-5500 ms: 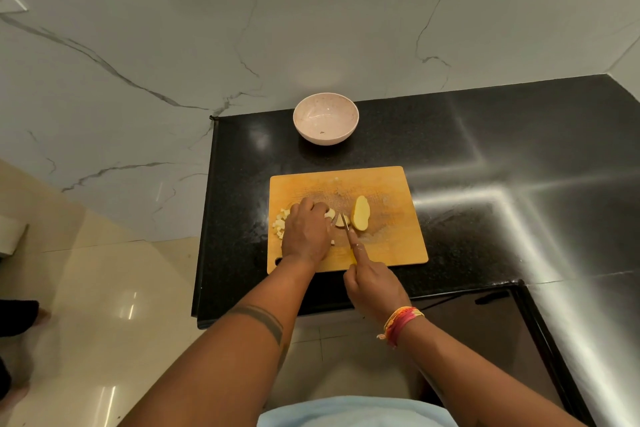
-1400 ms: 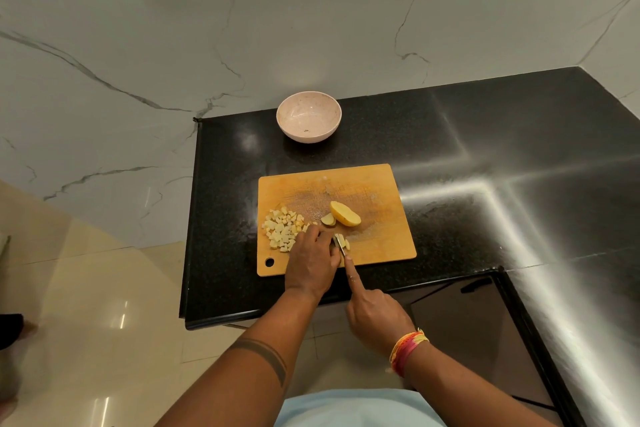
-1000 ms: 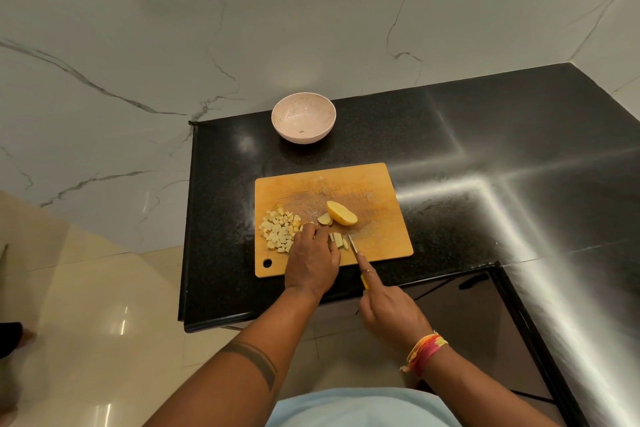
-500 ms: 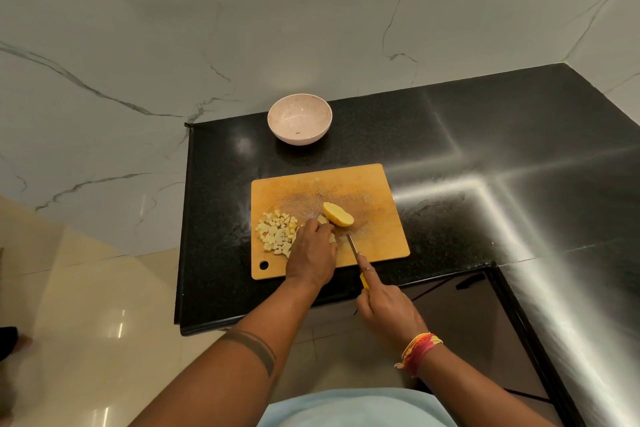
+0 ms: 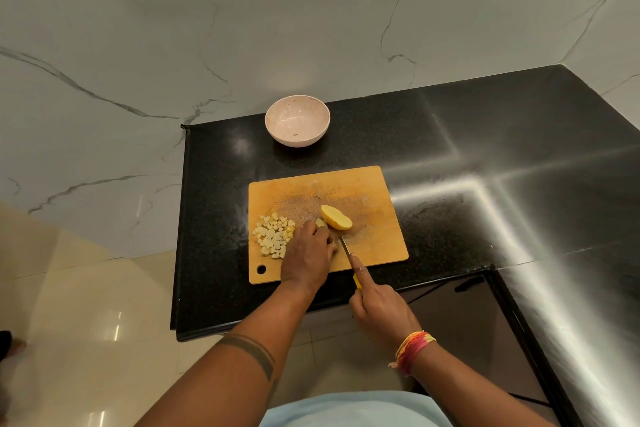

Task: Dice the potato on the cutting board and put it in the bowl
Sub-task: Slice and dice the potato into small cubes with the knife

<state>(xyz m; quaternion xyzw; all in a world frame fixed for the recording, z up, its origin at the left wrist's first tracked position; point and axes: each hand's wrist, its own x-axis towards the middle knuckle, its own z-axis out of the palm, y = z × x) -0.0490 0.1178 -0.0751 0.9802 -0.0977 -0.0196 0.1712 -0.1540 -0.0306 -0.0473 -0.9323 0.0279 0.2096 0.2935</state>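
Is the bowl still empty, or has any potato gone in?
Empty of potato: the bowl shows a bare inside apart from a tiny speck. The dice still lie piled on the board.

open counter (image 5: pixel 363 146) between cutting board (image 5: pixel 377 246) and bowl (image 5: pixel 297 121), wall (image 5: pixel 173 45) behind

The left hand (image 5: pixel 308 255) has slid up the board from its near edge to the potato half (image 5: pixel 336 217), fingertips now touching a small slice beside it. The knife (image 5: pixel 346 248) in the right hand (image 5: pixel 379 310) has come off the cut strips, which are now hidden under the left hand's fingers.
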